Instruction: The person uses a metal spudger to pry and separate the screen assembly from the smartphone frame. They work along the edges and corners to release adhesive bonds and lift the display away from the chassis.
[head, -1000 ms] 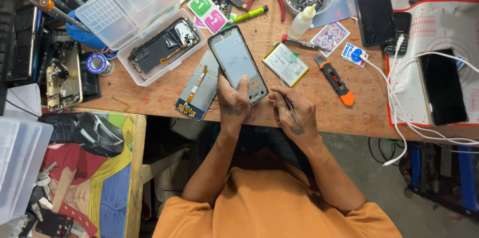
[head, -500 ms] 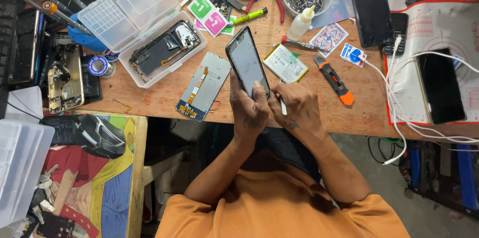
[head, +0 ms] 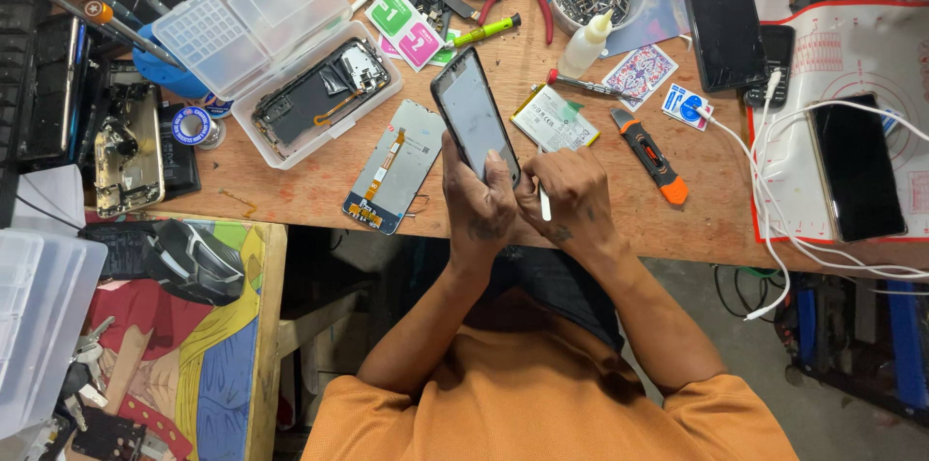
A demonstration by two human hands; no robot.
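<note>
Glass-fronted phone [head: 473, 116] sits tilted up off the bench edge, my left hand [head: 481, 205] clamped around its lower end, I guess to steady it. My right hand [head: 571, 198] pinches a thin white tool [head: 545, 204] right beside it. Spare screen panel [head: 394, 166] lies left, orange utility knife [head: 652, 157] right, so elbow room's tight.
</note>
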